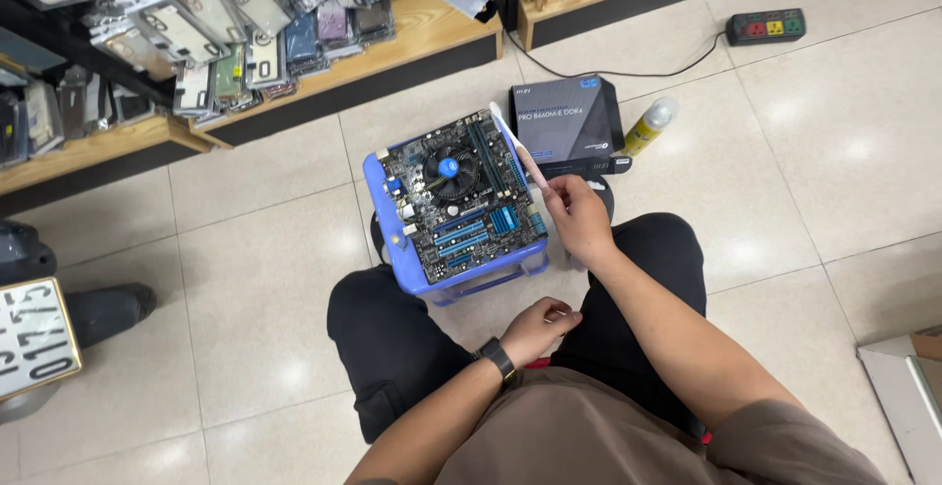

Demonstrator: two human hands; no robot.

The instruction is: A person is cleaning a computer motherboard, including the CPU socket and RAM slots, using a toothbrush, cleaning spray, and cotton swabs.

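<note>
Seated person over a circuit board on a stool.

A green computer motherboard (456, 201) lies flat on a low blue plastic stool (385, 212) on the tiled floor. The right hand (579, 218) is clamped round a slim pink-handled toothbrush (517, 148), bristles at the board's far edge. The left hand (535, 326) rests curled, empty, between the knees.

Bright, even overhead light; soft white glare spots gleam on the floor tiles (844, 142), shadows stay faint, and edges bend slightly.
</note>
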